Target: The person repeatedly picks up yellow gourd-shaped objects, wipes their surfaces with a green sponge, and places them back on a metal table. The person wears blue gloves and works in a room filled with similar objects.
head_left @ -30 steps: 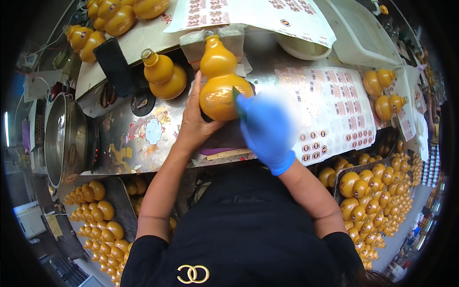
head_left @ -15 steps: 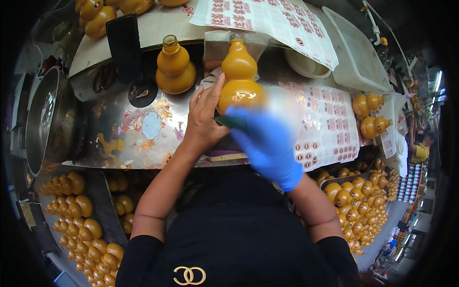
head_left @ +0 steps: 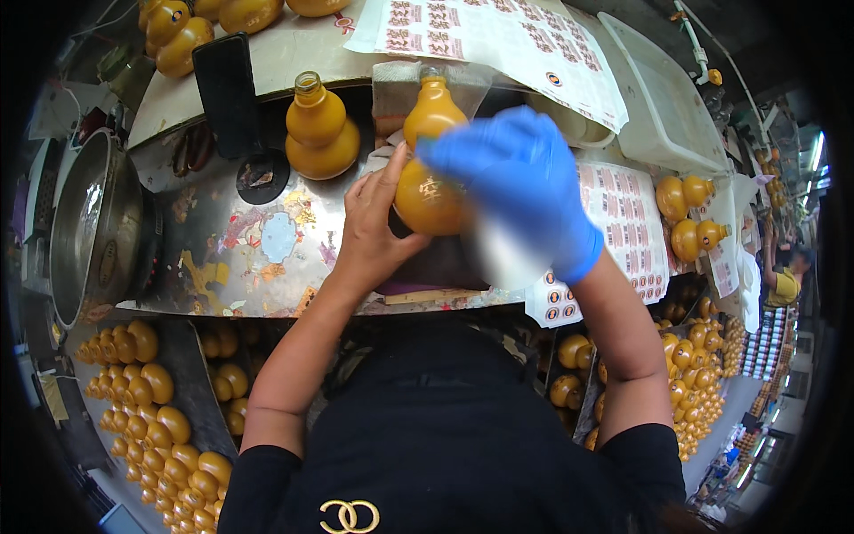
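Nearest, the bare left hand (head_left: 374,233) is wrapped around the lower bulb of an orange gourd-shaped bottle (head_left: 425,191), gripping it from the left side, while the blue-gloved right hand (head_left: 525,182) lies over the right side of the bottle with its fingers spread, blurred, so I cannot tell if it grips or only presses. The bottle stands upright between both hands on the worn metal table (head_left: 258,258), its neck rising above the glove. Further back, a second bottle (head_left: 320,129) stands uncapped to the left, and sticker sheets (head_left: 498,40) lie beyond and at the right.
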Demonstrator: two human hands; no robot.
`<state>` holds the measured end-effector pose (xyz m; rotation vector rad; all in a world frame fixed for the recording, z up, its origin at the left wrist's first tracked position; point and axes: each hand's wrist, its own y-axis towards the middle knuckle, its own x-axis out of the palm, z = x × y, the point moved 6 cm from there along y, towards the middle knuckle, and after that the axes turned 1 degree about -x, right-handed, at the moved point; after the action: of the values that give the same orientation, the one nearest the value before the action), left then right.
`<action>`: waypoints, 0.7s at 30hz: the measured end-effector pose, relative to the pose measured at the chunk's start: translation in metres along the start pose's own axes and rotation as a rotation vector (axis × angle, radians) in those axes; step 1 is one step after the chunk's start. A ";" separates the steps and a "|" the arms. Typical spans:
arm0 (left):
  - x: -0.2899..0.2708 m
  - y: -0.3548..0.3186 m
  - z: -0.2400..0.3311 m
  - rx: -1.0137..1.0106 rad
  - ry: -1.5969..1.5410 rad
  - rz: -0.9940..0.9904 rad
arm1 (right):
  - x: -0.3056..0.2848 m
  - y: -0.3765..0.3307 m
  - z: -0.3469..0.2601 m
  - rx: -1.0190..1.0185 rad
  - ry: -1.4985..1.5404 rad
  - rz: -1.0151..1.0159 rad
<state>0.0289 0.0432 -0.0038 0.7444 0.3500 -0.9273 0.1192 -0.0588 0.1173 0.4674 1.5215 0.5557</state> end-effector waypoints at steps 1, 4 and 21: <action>0.001 -0.001 -0.001 -0.007 -0.004 -0.002 | 0.010 -0.014 -0.016 -0.044 -0.067 -0.168; 0.007 -0.001 -0.006 -0.066 -0.013 0.010 | 0.021 -0.052 -0.046 -0.159 0.169 -0.217; 0.014 -0.007 -0.009 -0.251 -0.221 -0.108 | 0.058 -0.112 0.082 1.234 1.636 0.562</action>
<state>0.0314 0.0385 -0.0211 0.3919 0.3064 -1.0352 0.2053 -0.1081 0.0038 1.6714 3.3263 0.2773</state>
